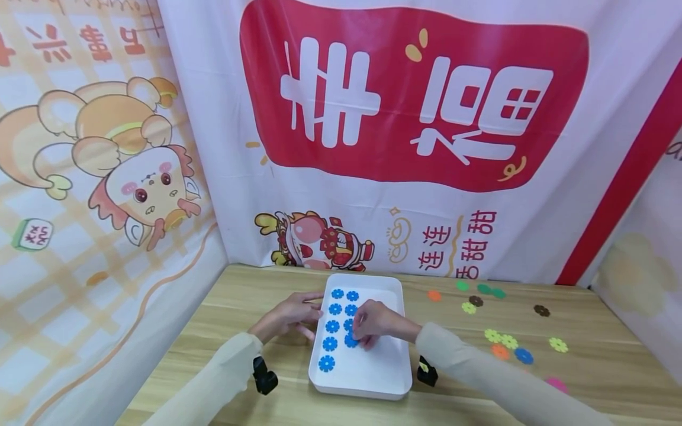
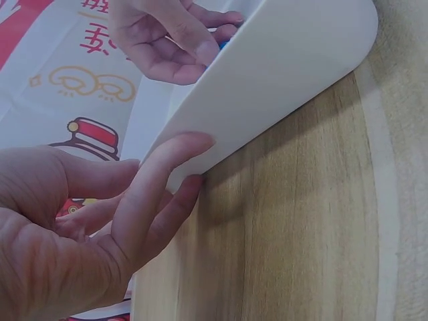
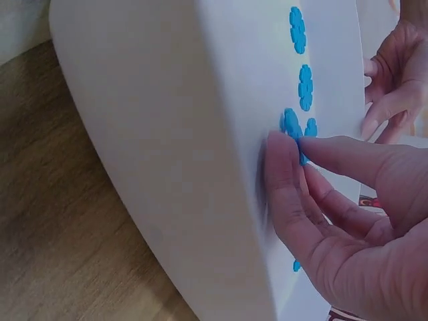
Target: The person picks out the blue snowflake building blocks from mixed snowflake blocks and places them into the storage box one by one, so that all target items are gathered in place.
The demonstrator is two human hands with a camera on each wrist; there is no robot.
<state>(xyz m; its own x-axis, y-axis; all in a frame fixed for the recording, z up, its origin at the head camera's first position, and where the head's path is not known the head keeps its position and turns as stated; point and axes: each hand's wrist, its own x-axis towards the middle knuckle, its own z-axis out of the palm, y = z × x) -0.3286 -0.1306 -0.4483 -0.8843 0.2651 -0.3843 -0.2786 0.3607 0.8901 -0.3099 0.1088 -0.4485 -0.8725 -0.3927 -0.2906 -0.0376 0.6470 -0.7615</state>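
Note:
A white tray (image 1: 380,373) lies on the wooden table and holds blue plastic snowflake discs in two columns. Several make up the left column, such as a disc (image 1: 327,363) at its near end. My right hand (image 1: 375,322) is inside the tray, over the right column. Its thumb and index finger pinch a blue snowflake disc (image 3: 291,124), seen nearly edge-on in the right wrist view. Outside the tray's left side is my left hand (image 1: 292,312). Its spread fingers (image 2: 190,142) touch the outer wall in the left wrist view, gripping nothing.
Loose snowflake discs lie scattered right of the tray: yellow (image 1: 558,344), orange (image 1: 499,351), blue (image 1: 524,355), brown (image 1: 541,310), green (image 1: 498,293) and pink (image 1: 557,384). A printed cloth (image 1: 341,195) hangs behind the table's far edge.

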